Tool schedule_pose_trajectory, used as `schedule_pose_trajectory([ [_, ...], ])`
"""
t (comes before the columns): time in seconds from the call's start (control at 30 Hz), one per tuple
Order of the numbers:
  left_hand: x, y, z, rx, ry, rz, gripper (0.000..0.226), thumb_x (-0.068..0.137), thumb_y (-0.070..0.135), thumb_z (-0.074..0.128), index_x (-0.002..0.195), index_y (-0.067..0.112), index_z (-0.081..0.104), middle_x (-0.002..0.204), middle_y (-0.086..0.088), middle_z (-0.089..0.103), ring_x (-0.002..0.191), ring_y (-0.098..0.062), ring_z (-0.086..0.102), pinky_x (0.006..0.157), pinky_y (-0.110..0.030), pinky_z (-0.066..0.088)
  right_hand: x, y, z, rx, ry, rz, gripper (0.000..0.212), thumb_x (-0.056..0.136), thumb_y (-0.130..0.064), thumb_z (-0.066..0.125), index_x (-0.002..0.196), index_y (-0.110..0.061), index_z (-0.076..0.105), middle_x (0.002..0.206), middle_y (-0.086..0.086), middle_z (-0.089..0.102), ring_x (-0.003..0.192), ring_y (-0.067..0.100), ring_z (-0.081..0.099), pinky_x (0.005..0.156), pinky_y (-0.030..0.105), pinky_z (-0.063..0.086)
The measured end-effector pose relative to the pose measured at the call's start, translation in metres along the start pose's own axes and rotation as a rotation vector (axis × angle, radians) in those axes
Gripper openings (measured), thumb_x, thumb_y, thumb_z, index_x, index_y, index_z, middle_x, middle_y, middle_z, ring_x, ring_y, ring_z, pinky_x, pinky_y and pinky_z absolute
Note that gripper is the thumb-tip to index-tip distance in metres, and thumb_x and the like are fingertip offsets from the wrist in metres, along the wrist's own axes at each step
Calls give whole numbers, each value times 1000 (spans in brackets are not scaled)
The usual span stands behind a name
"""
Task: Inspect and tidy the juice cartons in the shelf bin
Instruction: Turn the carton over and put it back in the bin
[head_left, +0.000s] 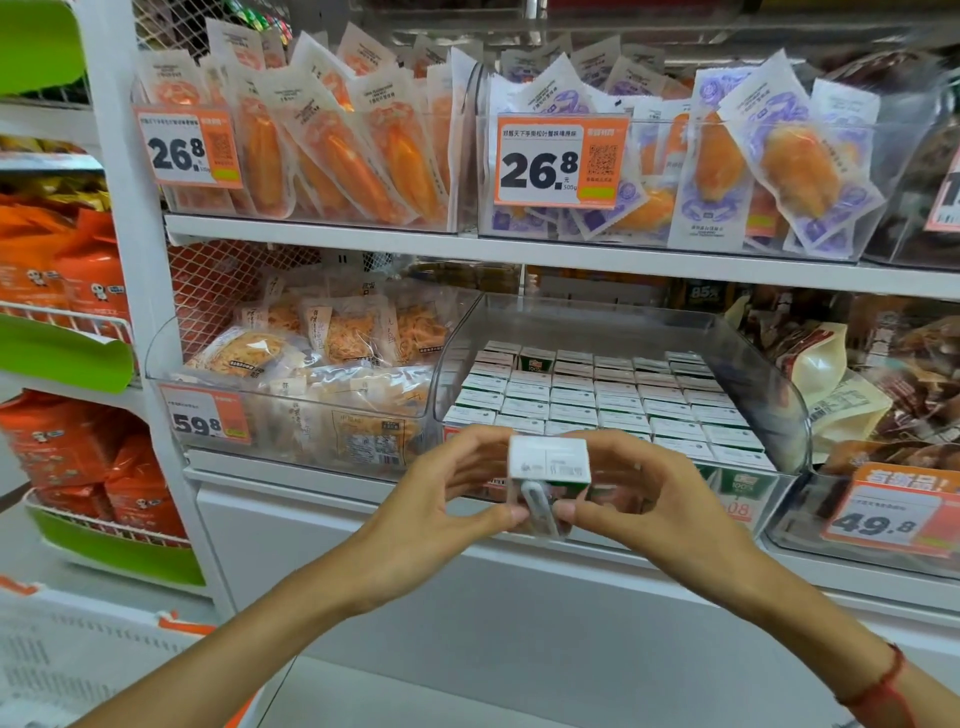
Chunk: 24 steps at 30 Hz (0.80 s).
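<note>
Glossy clear plastic bin (769, 395), matt paperboard cartons (618, 402)

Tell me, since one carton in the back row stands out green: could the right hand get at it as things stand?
Probably not yet. The right hand and left hand both grip the held carton. The green carton sits open from above in the clear bin; free a hand first.

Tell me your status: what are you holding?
Left hand and right hand both grip one carton, out in front of the bin. Other cartons sit in rows inside. Nothing in the way.
</note>
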<state>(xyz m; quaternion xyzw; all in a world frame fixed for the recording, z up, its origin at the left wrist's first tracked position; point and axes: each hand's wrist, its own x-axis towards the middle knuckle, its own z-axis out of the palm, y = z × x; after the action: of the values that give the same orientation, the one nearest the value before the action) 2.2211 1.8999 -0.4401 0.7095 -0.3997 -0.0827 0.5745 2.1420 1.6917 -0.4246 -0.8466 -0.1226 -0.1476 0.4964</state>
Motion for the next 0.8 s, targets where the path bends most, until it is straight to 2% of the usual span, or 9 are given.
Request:
schedule_pose_trajectory([
  [0.1, 0, 3, 1, 115, 29, 98, 40, 87, 15, 73, 116, 36, 56, 124, 21, 63, 123, -2, 54, 100, -10, 40, -2, -4, -1, -72, 31, -84, 38, 77, -29, 77, 113, -37, 66, 112, -18, 69, 107, 9, 65, 83, 22, 54],
  [0.23, 0, 4, 3, 192, 61, 135, 42, 87, 22, 72, 118, 44, 53, 128, 26, 57, 128, 0, 48, 101, -10, 38, -4, -7, -1, -66, 53, -102, 37, 78, -26, 75, 114, -31, 65, 112, -18, 69, 108, 7, 65, 85, 21, 54],
  [0.3, 0, 4, 4, 169, 65, 126, 43, 88, 22, 72, 120, 43, 54, 126, 24, 59, 126, -1, 50, 102, -12, 39, -4, -6, 0, -55, 68, -105, 43, 78, -26, 75, 118, -34, 62, 113, -22, 68, 109, 4, 64, 84, 18, 53],
  [0.37, 0, 4, 4, 70, 56, 71, 44, 88, 20, 71, 122, 42, 54, 124, 22, 61, 123, -1, 54, 101, -12, 40, -5, -7, 1, -43, 103, -91, 56, 76, -30, 74, 126, -45, 52, 113, -34, 63, 107, -3, 62, 82, 12, 51],
  [0.43, 0, 4, 5, -58, 66, 0, 44, 87, 20, 71, 124, 38, 55, 123, 20, 63, 117, -2, 59, 94, -13, 47, -5, -7, 2, -28, 119, -82, 63, 76, -35, 71, 129, -56, 44, 113, -42, 57, 103, -6, 63, 77, 8, 51],
  [0.53, 2, 4, 4, -182, 127, -120, 52, 79, 35, 71, 128, 37, 53, 127, 13, 64, 113, -5, 64, 89, -22, 54, -5, -8, 5, -98, 67, -72, 63, 77, -45, 66, 129, -65, 38, 118, -37, 56, 105, -4, 62, 75, 10, 52],
  [0.67, 1, -1, 0, -452, 116, -251, 59, 82, 30, 71, 133, 47, 46, 124, 3, 68, 111, -18, 67, 92, -34, 56, -6, -4, 6, -156, -69, -38, 68, 80, -49, 63, 139, -61, 31, 135, -39, 43, 121, -7, 51, 92, 14, 49],
  [0.73, 0, 0, 0, -561, 89, -307, 56, 85, 25, 68, 133, 46, 47, 120, -1, 70, 110, -21, 68, 88, -34, 58, -5, -5, 6, -123, -98, -14, 61, 80, -53, 62, 135, -60, 37, 135, -31, 50, 117, -4, 55, 92, 16, 50],
  [0.8, 1, 2, 1, -661, 95, -388, 52, 85, 24, 68, 132, 38, 53, 117, -6, 72, 106, -24, 70, 80, -30, 59, -3, -6, 7, -27, -78, 13, 54, 78, -53, 63, 130, -54, 48, 123, -23, 63, 107, 1, 64, 88, 18, 53],
])
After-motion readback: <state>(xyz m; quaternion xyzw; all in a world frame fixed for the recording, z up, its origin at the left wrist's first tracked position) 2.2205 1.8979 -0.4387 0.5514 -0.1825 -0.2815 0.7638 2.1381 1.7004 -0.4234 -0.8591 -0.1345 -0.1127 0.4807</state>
